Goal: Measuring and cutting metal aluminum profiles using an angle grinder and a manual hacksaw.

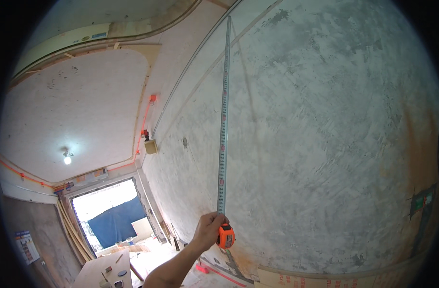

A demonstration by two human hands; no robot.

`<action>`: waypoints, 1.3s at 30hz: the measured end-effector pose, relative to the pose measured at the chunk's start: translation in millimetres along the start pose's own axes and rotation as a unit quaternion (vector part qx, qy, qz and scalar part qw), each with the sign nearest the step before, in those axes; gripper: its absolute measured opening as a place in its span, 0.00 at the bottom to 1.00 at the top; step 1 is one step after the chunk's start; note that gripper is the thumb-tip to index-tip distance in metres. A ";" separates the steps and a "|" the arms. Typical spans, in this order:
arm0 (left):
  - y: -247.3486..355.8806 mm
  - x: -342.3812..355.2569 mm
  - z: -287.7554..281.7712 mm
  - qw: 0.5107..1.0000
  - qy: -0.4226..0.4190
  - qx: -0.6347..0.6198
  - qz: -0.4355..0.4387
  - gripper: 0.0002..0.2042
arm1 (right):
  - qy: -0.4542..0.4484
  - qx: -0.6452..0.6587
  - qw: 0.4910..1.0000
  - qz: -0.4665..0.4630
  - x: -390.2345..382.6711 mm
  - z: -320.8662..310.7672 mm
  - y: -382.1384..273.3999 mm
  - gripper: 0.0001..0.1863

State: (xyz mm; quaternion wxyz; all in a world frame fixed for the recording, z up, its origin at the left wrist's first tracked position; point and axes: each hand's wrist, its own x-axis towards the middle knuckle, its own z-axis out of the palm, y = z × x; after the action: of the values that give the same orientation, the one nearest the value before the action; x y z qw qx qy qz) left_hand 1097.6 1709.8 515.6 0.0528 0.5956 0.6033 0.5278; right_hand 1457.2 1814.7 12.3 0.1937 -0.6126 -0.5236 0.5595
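My left hand [209, 232] reaches up from the lower edge, its fingers closed around an orange and black tape measure [226, 235]. From its case the long metal blade [223, 129] stretches nearly straight up along the grey plastered wall [315, 144]. The blade's far end lies near the line where wall and ceiling meet. A thin shadow slants across the plaster beside its upper part. My right hand is out of view.
A box-like device on a small bracket [151, 146] sits high on the wall, near a red laser line. A lit bulb [67, 157] hangs from the ceiling. Below left stands a work table [97, 269] with tools; boards [325, 279] lean at the wall's foot.
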 end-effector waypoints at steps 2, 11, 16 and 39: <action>6.2 0.3 -9.4 0.999 0.019 0.031 -0.009 0.18 | -0.003 -0.014 1.000 0.005 10.4 5.5 24.2 0.31; 68.6 -8.2 -48.1 0.898 0.186 0.392 0.069 0.14 | -0.020 -0.060 0.998 -0.028 148.9 27.8 205.3 0.40; 106.0 -47.5 -71.9 0.773 0.266 0.571 0.080 0.12 | 0.332 -0.187 0.788 -0.483 186.1 78.1 210.5 0.35; 376.7 -142.3 -20.3 0.410 0.458 0.788 -0.009 0.13 | 0.049 -0.070 0.858 -0.507 393.8 170.1 104.9 0.23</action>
State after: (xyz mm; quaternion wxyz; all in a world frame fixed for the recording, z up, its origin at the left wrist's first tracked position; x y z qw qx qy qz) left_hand 1373.8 1487.6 707.7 -0.7199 0.0388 0.6929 0.0134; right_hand 1282.1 2053.8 -315.0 0.4327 -0.3007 -0.7893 0.3152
